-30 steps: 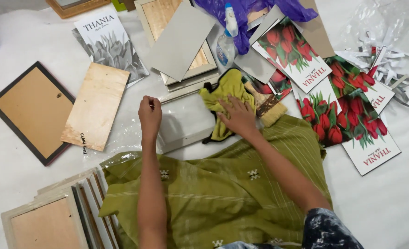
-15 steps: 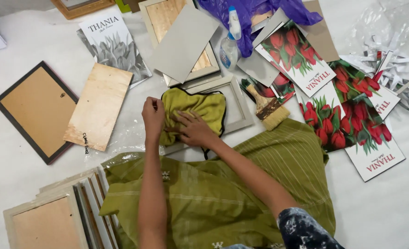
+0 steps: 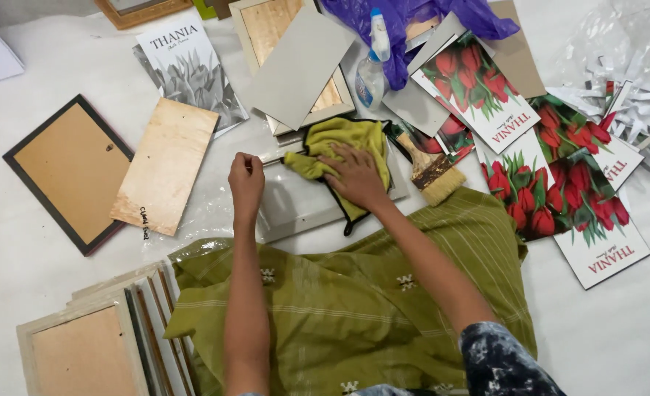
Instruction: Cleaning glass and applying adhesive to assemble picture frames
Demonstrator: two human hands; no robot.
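The right hand [image 3: 354, 176] presses flat, fingers spread, on the yellow cloth [image 3: 343, 143] over the grey picture frame [image 3: 295, 209]; the left hand [image 3: 246, 178], closed, grips the frame's left edge.

A yellow-green cloth [image 3: 343, 147], crumpled, lies on the far right part of a pale grey frame [image 3: 295, 209] lying flat mid-scene
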